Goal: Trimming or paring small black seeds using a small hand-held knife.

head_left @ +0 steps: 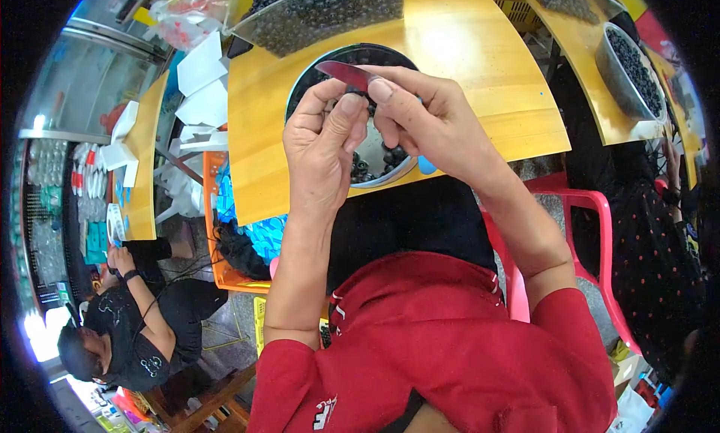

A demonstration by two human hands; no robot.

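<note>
My right hand is closed around a small knife. Its blade points left above my left fingers, and a bit of blue, apparently the handle, shows below my palm. My left hand is pinched shut close to the blade. Whatever its fingertips hold is mostly hidden; only something dark shows between the hands. Beneath both hands a round metal bowl sits at the near edge of the yellow table. Small dark round pieces lie inside it, too partly covered to name their kind.
A clear bin full of dark round pieces stands at the table's far side. Right, another table holds a metal basin of similar pieces. An orange crate is below left. A person in black sits at left; a pink chair is at right.
</note>
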